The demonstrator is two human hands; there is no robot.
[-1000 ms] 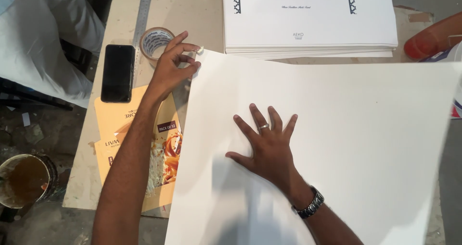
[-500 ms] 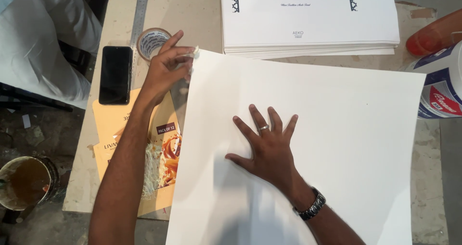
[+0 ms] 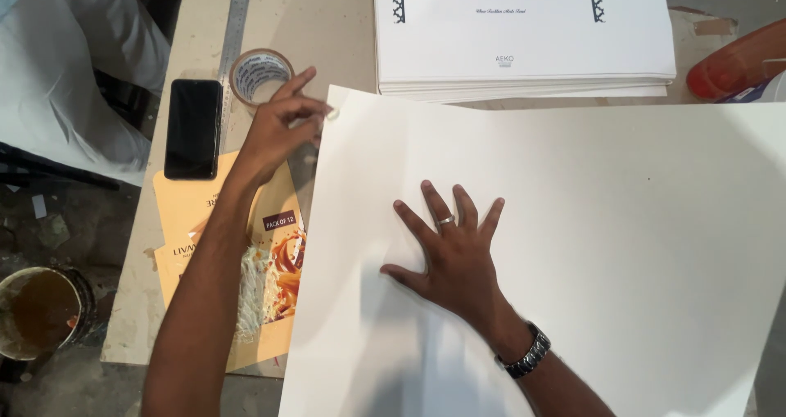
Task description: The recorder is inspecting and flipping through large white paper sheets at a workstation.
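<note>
Your right hand (image 3: 450, 257) lies flat on the large white sheet (image 3: 589, 220), palm down, fingers spread wide and closed on nothing; a ring sits on one finger and a metal watch (image 3: 524, 353) on the wrist. The sheet covers most of the worktable (image 3: 319, 24) in front of you, its near edge running out of view at the bottom and its right side reaching the picture's edge.

Your left hand (image 3: 274, 130) is at the sheet's upper left corner, fingertips drawn together and pinching that corner, which looks slightly lifted; how firmly it is held you cannot tell from here. Just beyond that hand stands a roll of clear tape (image 3: 260, 75), beside a steel ruler (image 3: 233, 32) that runs up the table. A black phone (image 3: 193, 128) lies face up to the left of the hand. Under your left forearm lie orange printed packets (image 3: 270, 261), partly tucked beneath the sheet's left edge.

Past the sheet sits a stack of white printed cards (image 3: 524, 32), close to its far edge. At far right an orange bottle (image 3: 733, 61) lies near the sheet. On the floor at lower left stands a tin of brown liquid (image 3: 37, 311)
</note>
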